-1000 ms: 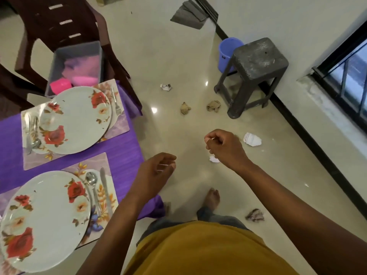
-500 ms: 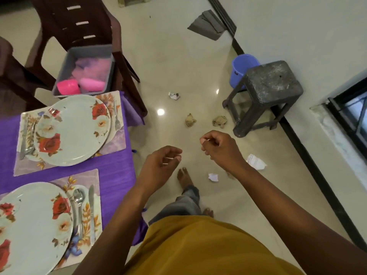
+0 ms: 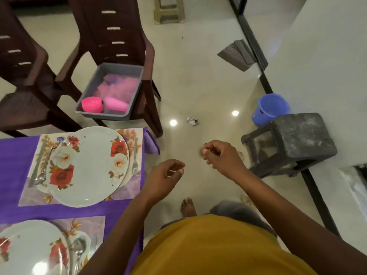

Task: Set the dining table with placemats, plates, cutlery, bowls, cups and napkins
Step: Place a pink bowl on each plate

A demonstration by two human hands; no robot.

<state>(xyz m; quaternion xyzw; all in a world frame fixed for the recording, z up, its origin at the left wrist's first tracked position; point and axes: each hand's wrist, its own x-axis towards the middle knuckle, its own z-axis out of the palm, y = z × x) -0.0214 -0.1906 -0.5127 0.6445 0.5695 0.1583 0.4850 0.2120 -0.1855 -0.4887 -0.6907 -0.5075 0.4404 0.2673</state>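
A view from above looks down on a person in a mustard-yellow top standing beside a table covered with a purple tablecloth (image 3: 14,165). At 9 o'clock, a floral paper placemat (image 3: 127,195) carries a round white plate printed with red and white roses (image 3: 87,167). Blurred silver cutlery (image 3: 39,173) lies just left of the plate, and a silver fork (image 3: 135,155) lies just right of it. At 7 o'clock, a 2nd rose-printed white plate (image 3: 29,249) sits on a 2nd floral placemat (image 3: 89,223), with a silver spoon (image 3: 79,247) beside it. At 11 o'clock, a dark brown plastic chair (image 3: 117,36) holds a grey plastic tray (image 3: 123,70) containing a pink bowl (image 3: 92,104), a pink cup lying on its side (image 3: 116,104) and pink cloth. At the centre, over the floor, the left hand (image 3: 164,175) hangs with fingers loosely curled, holding nothing. The right hand (image 3: 222,155), near it, is also loosely curled and holds nothing visible. At 3 o'clock stands a dark grey stool (image 3: 297,139), with a blue plastic bucket (image 3: 272,108) behind it.
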